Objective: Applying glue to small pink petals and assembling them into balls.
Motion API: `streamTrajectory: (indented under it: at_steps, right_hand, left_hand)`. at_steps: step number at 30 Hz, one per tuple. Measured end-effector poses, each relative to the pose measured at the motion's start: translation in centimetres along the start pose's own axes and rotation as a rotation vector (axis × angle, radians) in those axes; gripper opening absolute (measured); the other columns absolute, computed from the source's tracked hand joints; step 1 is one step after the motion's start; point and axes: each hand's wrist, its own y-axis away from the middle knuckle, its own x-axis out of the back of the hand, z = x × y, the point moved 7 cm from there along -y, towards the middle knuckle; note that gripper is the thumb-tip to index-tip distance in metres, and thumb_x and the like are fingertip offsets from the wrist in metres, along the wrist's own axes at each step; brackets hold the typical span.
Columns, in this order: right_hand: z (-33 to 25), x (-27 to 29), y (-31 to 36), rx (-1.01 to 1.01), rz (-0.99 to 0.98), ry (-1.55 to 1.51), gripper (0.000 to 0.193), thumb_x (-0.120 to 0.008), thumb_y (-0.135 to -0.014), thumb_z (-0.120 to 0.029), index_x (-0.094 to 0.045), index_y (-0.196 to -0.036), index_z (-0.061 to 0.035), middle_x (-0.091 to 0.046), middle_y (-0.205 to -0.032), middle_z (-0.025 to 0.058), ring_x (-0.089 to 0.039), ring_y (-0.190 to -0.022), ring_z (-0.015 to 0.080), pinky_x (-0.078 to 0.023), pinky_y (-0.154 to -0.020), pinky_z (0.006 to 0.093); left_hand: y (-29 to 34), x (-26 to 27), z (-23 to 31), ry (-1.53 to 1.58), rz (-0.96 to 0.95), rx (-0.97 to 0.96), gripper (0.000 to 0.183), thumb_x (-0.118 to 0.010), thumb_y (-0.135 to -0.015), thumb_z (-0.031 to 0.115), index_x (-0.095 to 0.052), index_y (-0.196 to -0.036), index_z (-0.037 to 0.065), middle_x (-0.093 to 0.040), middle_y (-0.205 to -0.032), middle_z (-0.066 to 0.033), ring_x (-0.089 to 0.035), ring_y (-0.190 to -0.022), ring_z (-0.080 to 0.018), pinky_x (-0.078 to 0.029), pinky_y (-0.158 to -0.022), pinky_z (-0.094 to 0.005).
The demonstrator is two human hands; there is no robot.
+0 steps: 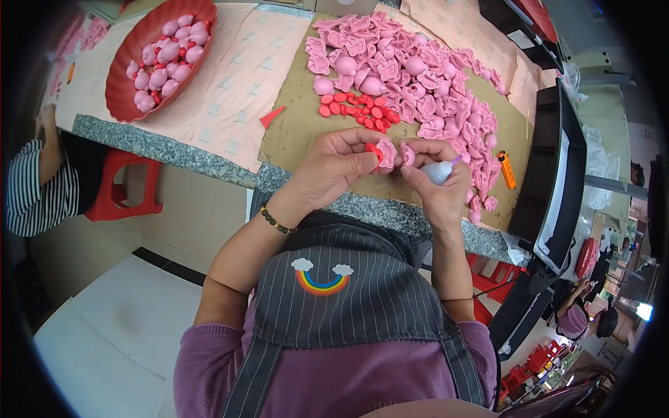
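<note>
Above the table's near edge, my left hand (341, 164) pinches a hollow pink plastic half-shell (386, 153) together with a small red piece (374, 155). Close beside it, my right hand (440, 182) grips a small pink part (408, 154) between thumb and forefinger. The same hand also has a whitish squeeze bottle (437, 172) with a purple tip tucked in its fingers. The two pink parts are near each other but apart. Just beyond my hands lie several red oval pieces (354, 106) and a large heap of pink plastic parts (411, 66).
A red scalloped bowl (120, 90) of finished-looking pink pieces stands at the far left. Near it lies a red pointed scrap (272, 116). An orange cutter (506, 171) rests right of the heap, beside a black tray (550, 188). Another person's arm (49, 146) shows at left, near a red stool (125, 191).
</note>
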Motion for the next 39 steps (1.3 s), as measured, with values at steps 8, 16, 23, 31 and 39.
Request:
streamTrajectory:
  at_steps: [8, 16, 23, 31, 39]
  right_hand:
    - [-3.8, -0.9, 1.4, 0.468, 0.036, 0.284, 0.030, -0.064, -0.067, 0.012, -0.057, -0.095, 0.0041, -0.059, -0.101, 0.0139, -0.053, -0.073, 0.0088, -0.044, -0.065, 0.0209]
    - [-5.1, -2.3, 1.9, 0.552, 0.086, 0.472, 0.025, -0.064, -0.066, 0.013, -0.061, -0.089, 0.0026, -0.062, -0.095, 0.0134, -0.056, -0.069, 0.0099, -0.045, -0.060, 0.0209]
    - [-5.1, -2.4, 2.0, 0.561, 0.088, 0.522, 0.026, -0.065, -0.065, 0.012, -0.062, -0.089, 0.0018, -0.063, -0.094, 0.0133, -0.059, -0.073, 0.0119, -0.047, -0.062, 0.0218]
    - [-4.9, -2.4, 2.1, 0.566, 0.076, 0.547, 0.028, -0.064, -0.063, 0.014, -0.062, -0.088, 0.0016, -0.063, -0.092, 0.0135, -0.061, -0.080, 0.0169, -0.048, -0.067, 0.0249]
    - [-4.8, -2.5, 2.1, 0.568, 0.087, 0.539, 0.027, -0.064, -0.063, 0.013, -0.061, -0.088, 0.0010, -0.064, -0.092, 0.0137, -0.062, -0.082, 0.0199, -0.049, -0.069, 0.0268]
  left_hand:
    - [-0.1, 0.5, -0.3, -0.063, 0.042, 0.021, 0.037, -0.066, -0.077, 0.004, -0.054, -0.111, -0.003, -0.061, -0.102, -0.0106, -0.060, -0.094, -0.0149, -0.047, -0.085, -0.0269]
    - [-0.1, -0.1, -0.1, -0.095, 0.034, 0.021, 0.035, -0.066, -0.076, 0.002, -0.055, -0.110, -0.003, -0.062, -0.099, -0.0090, -0.060, -0.091, -0.0132, -0.048, -0.082, -0.0243]
    - [-0.1, -0.3, 0.0, -0.162, 0.058, -0.017, 0.034, -0.068, -0.074, 0.000, -0.057, -0.106, -0.003, -0.062, -0.095, -0.0087, -0.060, -0.088, -0.0124, -0.049, -0.079, -0.0227]
    - [-0.1, -0.2, -0.1, -0.178, 0.073, -0.003, 0.034, -0.067, -0.073, -0.002, -0.057, -0.106, -0.003, -0.063, -0.095, -0.0099, -0.061, -0.087, -0.0134, -0.049, -0.079, -0.0231]
    - [-0.1, -0.4, -0.1, -0.177, 0.056, -0.005, 0.035, -0.068, -0.073, -0.001, -0.056, -0.106, -0.004, -0.063, -0.096, -0.0109, -0.061, -0.088, -0.0141, -0.049, -0.080, -0.0239]
